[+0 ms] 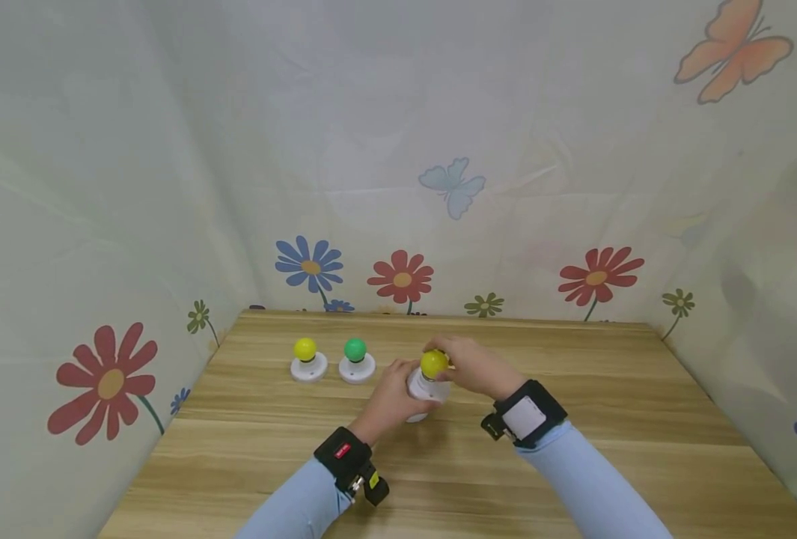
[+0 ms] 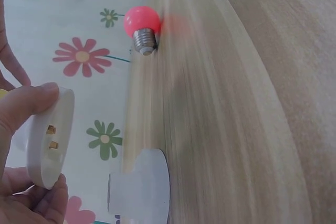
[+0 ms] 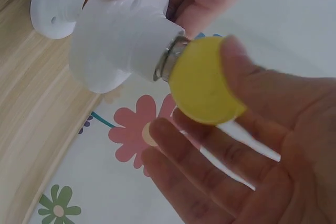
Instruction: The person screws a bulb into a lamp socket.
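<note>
My left hand [image 1: 390, 399] grips a round white lamp holder [image 3: 118, 43] by its rim, lifted off the table and tilted. Two small brass-coloured parts show on the holder's underside in the left wrist view. My right hand [image 1: 480, 367] holds a yellow bulb [image 3: 203, 82], its thumb on one side and its fingers round the other. The bulb sits at the holder's mouth, with some of its metal screw base showing. A second white lamp holder [image 3: 55, 6] rests on the table behind the held one.
To the left on the wooden table [image 1: 546, 479] stand two white holders, one with a yellow bulb [image 1: 305, 349], one with a green bulb [image 1: 355, 349]. A pinkish-red bulb [image 2: 142, 22] lies loose on the table. A printed cloth [image 1: 344, 135] hangs behind the table.
</note>
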The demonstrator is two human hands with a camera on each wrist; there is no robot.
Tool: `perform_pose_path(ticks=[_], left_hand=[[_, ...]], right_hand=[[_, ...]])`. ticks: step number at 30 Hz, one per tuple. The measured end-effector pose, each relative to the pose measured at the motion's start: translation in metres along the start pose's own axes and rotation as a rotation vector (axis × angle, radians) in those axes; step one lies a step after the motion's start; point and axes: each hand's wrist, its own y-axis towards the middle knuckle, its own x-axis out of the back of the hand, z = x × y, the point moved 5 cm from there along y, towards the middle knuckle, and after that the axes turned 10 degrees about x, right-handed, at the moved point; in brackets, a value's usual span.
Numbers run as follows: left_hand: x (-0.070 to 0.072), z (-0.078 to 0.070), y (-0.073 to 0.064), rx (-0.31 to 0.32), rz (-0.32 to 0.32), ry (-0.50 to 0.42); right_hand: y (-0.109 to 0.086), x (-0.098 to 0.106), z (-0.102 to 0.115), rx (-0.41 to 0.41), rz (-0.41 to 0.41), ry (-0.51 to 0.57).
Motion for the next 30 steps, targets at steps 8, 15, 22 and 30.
perform_pose_path(ticks=[8,15,22,30], left_hand=[[-0.0004,-0.0015,-0.0005,-0.002,0.0,0.018],[0.0009,-0.0023,-0.0014,-0.009,-0.015,0.013],[0.003,-0.0029,-0.0012,0.003,-0.013,0.023],[0.0027,-0.0025,-0.002,0.003,-0.016,0.024]], right_hand=[[0.0015,-0.0049,-0.0061,-0.167,-0.027,-0.104],[0.0017,-0.0077,-0.0091,-0.139,-0.008,-0.057],[-0.0026,-0.0025,-0.0032,0.158,0.115,0.127],[-0.0034,-0.0002,-0.0025,0.198,0.086,0.091]])
